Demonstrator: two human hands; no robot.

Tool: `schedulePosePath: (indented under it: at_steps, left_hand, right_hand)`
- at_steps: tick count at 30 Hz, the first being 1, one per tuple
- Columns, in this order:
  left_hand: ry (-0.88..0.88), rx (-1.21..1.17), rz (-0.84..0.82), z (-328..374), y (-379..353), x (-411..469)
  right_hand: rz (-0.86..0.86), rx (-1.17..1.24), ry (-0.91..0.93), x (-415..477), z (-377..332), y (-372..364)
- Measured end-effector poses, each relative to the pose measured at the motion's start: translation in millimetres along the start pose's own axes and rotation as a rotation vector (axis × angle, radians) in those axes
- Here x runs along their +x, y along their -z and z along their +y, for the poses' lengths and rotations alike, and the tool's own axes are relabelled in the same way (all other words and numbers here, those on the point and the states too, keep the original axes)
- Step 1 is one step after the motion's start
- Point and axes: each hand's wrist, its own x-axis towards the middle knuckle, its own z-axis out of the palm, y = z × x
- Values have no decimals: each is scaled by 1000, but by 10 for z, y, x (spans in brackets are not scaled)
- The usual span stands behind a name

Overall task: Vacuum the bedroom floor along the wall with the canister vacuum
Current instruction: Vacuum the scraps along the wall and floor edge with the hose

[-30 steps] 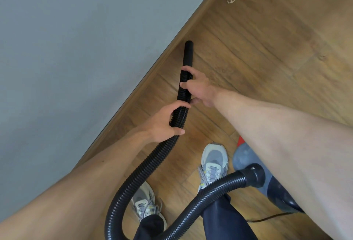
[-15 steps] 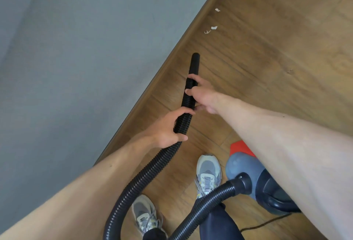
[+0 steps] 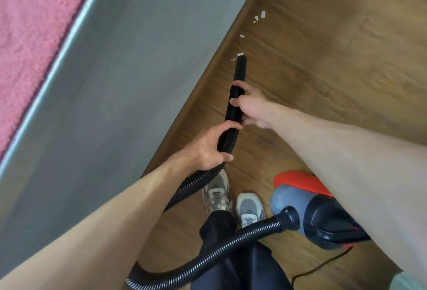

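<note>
Both hands grip the hose (image 3: 233, 114): the left hand (image 3: 205, 148) curls fingers and thumb round it low down, and the right hand (image 3: 250, 107) wraps it just above, at 1 o'clock from the left. The nozzle (image 3: 240, 69) points to 12 o'clock, its tip at the nearest paper scraps (image 3: 240, 54) on the floor (image 3: 335, 70) beside the wall (image 3: 138, 81). The vacuum (image 3: 291, 197) sits at 5 o'clock from the hands.

The person wears dark navy trousers (image 3: 242, 271), grey-and-white laced trainers (image 3: 249, 208) and a pale green sleeve (image 3: 410, 281).
</note>
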Motion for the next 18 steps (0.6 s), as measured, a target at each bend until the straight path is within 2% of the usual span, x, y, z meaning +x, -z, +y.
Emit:
schedulePosePath:
  at_steps: [10, 18]
  left_hand:
    - [-20, 2, -64, -122, 213, -63]
    - [-47, 2, -25, -302, 316, -105]
  right_hand:
    - [47, -18, -10, 39, -65, -165]
    - [43, -35, -9, 104, -122, -389]
